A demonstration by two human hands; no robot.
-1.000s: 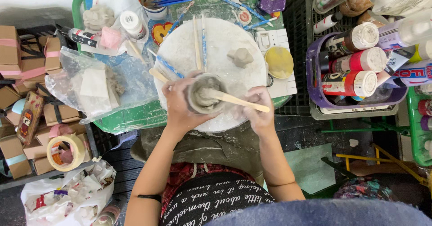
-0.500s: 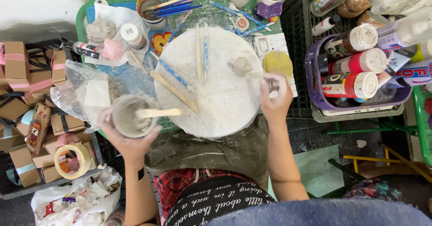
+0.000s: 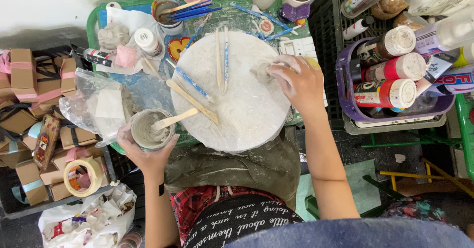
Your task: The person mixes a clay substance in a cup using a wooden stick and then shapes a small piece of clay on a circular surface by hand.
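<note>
- Head view, looking straight down: a person works at a round white plaster-like board (image 3: 242, 105) smeared with grey clay, which lies on a green plastic tray (image 3: 91, 28) and serves here as the landmark.
- The left hand (image 3: 145, 152), just off the board's lower left edge, cups from below a small round cup of grey wet clay (image 3: 150, 128); a flat wooden stick (image 3: 175, 118) stands tilted in the cup, its upper end reaching toward the board.
- The right hand (image 3: 298, 82), at the board's right rim, pinches a small lump of grey clay (image 3: 261, 72) with its fingertips; the lump rests on the board's upper right part.
- On the board's left half lie long wooden modelling sticks (image 3: 195, 101) and blue-handled tools (image 3: 226, 55), some side by side, some crossing.
- Beyond the board's far-left rim stands a paint-stained mug of brushes (image 3: 168, 13).
- Left of the board, a crumpled clear plastic bag (image 3: 96, 107) holds a pale slab.
- Well right of the board, a purple basket (image 3: 345, 100) holds paint bottles with white caps (image 3: 385, 92).
- Far left of the board, small brown cardboard boxes (image 3: 22, 65) and a roll of tape (image 3: 83, 176) crowd a dark crate.
</note>
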